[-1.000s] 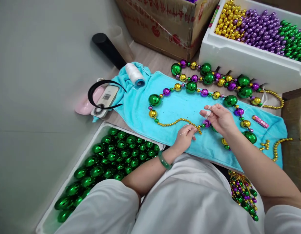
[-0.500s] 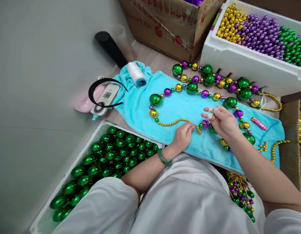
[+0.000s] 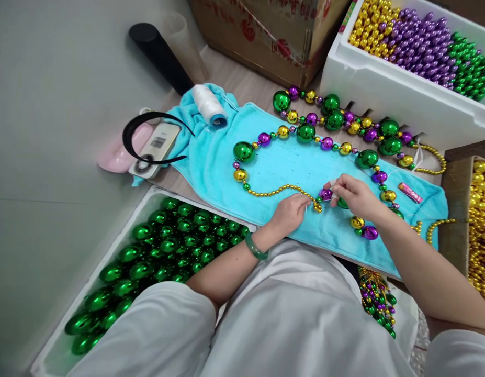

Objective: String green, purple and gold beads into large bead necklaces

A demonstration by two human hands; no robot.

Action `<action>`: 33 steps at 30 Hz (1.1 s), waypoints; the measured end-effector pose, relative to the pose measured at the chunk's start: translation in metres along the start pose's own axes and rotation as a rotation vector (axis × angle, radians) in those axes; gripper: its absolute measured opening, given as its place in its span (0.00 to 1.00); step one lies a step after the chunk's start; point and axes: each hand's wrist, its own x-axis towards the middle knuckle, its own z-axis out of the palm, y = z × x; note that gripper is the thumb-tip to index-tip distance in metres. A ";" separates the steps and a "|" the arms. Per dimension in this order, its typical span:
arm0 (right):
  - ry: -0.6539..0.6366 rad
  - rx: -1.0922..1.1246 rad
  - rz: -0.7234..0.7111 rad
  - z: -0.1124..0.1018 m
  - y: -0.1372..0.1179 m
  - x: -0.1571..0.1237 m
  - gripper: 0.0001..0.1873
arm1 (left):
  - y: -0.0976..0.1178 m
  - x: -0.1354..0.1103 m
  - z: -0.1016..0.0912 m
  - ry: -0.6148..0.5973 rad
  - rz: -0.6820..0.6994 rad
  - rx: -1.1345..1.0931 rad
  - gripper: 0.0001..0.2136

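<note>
My left hand (image 3: pixel 291 213), closed in a pinch, holds white thread (image 3: pixel 306 208) beside the end of a small gold bead chain (image 3: pixel 261 194). Taped fingertips on my right hand (image 3: pixel 354 196) pinch together on thread too, and a thin line of it runs between the hands. This gold chain belongs to a looped bead necklace (image 3: pixel 305 133) of green, purple and gold balls, lying on a turquoise towel (image 3: pixel 281 162). A purple bead (image 3: pixel 325 194) sits beside the right fingertips. The right hand partly hides a green bead (image 3: pixel 342 203).
A thread spool (image 3: pixel 210 104), black headband (image 3: pixel 128 139) and phone-like white object (image 3: pixel 158 146) lie left. Green balls fill a tray (image 3: pixel 109 266). Behind stand a cardboard box (image 3: pixel 261 36) and a white foam box (image 3: pixel 368 86). Another bead strand (image 3: pixel 335 120) lies before the foam box.
My right hand has moved slightly left and down, its raised fingers now curled in near the purple bead. My left hand keeps its pinch. The whole view has shifted a little.
</note>
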 end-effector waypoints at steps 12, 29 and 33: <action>-0.313 -1.058 -0.089 0.009 -0.025 -0.015 0.14 | 0.015 0.006 0.001 -0.158 0.141 0.216 0.12; -0.236 -0.456 -0.025 -0.005 -0.001 -0.013 0.13 | 0.019 0.011 0.001 -0.133 -0.025 -0.107 0.11; -0.395 -0.727 -0.020 -0.007 -0.009 -0.011 0.12 | 0.025 0.010 0.006 -0.390 -0.343 -0.506 0.10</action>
